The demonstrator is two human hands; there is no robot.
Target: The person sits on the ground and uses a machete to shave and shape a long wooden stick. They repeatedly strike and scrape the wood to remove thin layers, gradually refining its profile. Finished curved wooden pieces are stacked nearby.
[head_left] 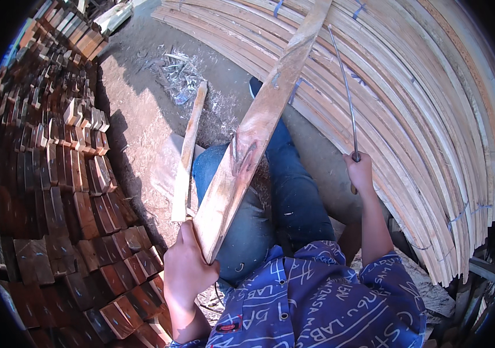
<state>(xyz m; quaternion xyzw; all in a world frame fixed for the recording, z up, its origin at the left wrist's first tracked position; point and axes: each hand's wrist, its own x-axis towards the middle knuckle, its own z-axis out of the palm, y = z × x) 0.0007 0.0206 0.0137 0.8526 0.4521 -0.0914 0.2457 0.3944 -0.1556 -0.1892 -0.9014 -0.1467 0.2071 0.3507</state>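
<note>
A long, rough wooden plank (259,129) slants across my lap from lower left to the top of the view, with knots and dark cracks in its middle. My left hand (189,268) is closed round its near end. My right hand (360,172), held out to the right, grips a long thin metal tool (347,93) by its handle. The tool points up and away, apart from the plank; whether it is a blade seen edge-on or a rod I cannot tell. A narrow strip of wood (188,153) has its near end close to my left fingers.
Stacked dark wood blocks (56,197) fill the left side. Long pale boards (427,116), tied in bundles with blue bands, lie along the right and far side. Wood shavings (181,75) are heaped on the ground ahead. My jeans-clad legs (297,203) are under the plank.
</note>
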